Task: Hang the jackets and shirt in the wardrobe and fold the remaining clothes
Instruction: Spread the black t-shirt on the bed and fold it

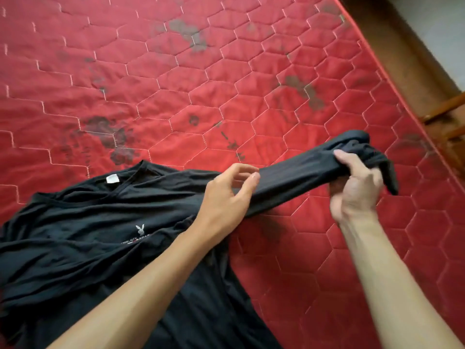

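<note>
A black long-sleeved top (105, 238) with a small white rabbit logo lies spread on the red quilted mattress (176, 84), neck toward the far side. One sleeve (297, 180) stretches out to the right, raised off the mattress. My right hand (357, 187) grips the bunched cuff end of that sleeve. My left hand (226, 195) hovers over the sleeve near the shoulder, fingers loosely curled, thumb close to the fabric; whether it touches the fabric is not plain.
The mattress carries dark stains across its middle. Its right edge (392, 79) runs diagonally, with a brown wooden bed frame (442, 109) and pale floor beyond at the upper right.
</note>
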The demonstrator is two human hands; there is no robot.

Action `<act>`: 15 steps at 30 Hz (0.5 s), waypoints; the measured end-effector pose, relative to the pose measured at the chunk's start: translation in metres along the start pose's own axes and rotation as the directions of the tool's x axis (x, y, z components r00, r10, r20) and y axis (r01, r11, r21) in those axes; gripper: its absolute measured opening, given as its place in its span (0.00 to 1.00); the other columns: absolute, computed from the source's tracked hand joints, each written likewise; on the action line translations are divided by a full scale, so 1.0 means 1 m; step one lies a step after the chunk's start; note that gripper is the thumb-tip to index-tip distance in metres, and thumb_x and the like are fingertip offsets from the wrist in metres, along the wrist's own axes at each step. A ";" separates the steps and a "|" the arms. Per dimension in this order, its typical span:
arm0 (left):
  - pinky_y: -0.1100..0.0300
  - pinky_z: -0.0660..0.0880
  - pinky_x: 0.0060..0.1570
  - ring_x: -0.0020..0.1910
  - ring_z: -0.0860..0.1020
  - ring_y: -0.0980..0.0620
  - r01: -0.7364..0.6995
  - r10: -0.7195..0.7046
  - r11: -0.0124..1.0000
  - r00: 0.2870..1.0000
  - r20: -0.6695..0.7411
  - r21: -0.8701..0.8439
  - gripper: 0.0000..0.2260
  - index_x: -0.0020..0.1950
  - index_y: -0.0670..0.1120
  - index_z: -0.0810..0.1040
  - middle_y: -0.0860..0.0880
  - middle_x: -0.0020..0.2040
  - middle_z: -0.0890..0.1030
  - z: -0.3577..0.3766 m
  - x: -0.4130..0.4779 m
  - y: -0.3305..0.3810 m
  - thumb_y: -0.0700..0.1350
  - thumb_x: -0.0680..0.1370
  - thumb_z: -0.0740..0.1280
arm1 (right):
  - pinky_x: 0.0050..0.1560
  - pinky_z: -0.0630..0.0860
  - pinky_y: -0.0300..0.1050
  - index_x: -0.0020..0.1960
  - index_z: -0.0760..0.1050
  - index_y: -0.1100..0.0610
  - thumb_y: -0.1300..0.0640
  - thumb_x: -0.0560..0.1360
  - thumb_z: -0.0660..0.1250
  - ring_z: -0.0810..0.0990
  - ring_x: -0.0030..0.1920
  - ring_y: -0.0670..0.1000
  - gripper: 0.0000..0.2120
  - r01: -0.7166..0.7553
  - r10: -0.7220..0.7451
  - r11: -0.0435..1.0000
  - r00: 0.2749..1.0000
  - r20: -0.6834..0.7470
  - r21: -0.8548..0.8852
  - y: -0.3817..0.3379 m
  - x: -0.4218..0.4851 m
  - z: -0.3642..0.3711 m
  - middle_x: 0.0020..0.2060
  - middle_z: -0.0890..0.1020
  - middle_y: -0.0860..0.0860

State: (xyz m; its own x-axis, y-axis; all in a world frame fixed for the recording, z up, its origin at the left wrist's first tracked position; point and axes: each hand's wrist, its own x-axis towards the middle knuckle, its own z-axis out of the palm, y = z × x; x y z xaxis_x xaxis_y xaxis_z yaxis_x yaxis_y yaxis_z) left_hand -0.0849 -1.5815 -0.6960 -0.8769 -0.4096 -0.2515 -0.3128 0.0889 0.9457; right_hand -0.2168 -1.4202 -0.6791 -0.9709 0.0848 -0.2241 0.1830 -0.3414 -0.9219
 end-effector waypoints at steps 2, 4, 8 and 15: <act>0.47 0.79 0.57 0.51 0.83 0.56 0.048 -0.045 0.983 0.999 0.022 -0.175 0.13 0.55 0.55 0.80 0.53 0.50 0.85 0.009 0.002 0.028 0.59 0.76 0.65 | 0.49 0.78 0.43 0.44 0.77 0.53 0.66 0.70 0.71 0.80 0.43 0.46 0.09 0.240 -0.229 0.906 0.971 0.071 -0.350 0.004 -0.023 0.014 0.41 0.81 0.49; 0.55 0.79 0.56 0.52 0.83 0.57 0.039 -0.033 0.956 0.999 0.025 -0.290 0.19 0.61 0.53 0.78 0.51 0.52 0.85 0.009 0.000 0.052 0.60 0.74 0.67 | 0.46 0.77 0.45 0.46 0.79 0.56 0.63 0.71 0.71 0.81 0.42 0.50 0.06 0.512 -0.367 0.631 0.859 0.357 -0.583 0.017 -0.050 0.027 0.40 0.83 0.52; 0.60 0.78 0.57 0.52 0.83 0.57 -0.013 -0.025 0.964 0.990 -0.139 -0.265 0.28 0.64 0.51 0.73 0.51 0.53 0.85 -0.027 -0.015 0.054 0.54 0.68 0.78 | 0.36 0.76 0.53 0.52 0.79 0.66 0.64 0.70 0.68 0.77 0.48 0.63 0.11 0.845 -0.283 0.254 0.531 0.799 -0.471 0.065 -0.101 0.056 0.45 0.82 0.62; 0.64 0.79 0.46 0.42 0.81 0.56 0.085 -0.317 0.904 0.793 -0.521 -0.420 0.05 0.50 0.47 0.81 0.51 0.44 0.84 -0.169 -0.084 -0.072 0.39 0.80 0.67 | 0.46 0.73 0.52 0.60 0.76 0.57 0.63 0.70 0.60 0.74 0.52 0.58 0.19 0.961 0.135 0.237 0.112 0.985 -0.142 0.157 -0.221 0.105 0.62 0.77 0.55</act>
State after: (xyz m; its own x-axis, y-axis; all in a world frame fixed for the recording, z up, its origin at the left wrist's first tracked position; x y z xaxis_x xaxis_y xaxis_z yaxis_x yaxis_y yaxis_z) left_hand 0.0728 -1.7064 -0.7077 -0.4064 -0.8256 -0.3915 -0.2038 -0.3358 0.9196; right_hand 0.0102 -1.5907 -0.7408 -0.2366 -0.9580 0.1619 -0.8678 0.1335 -0.4787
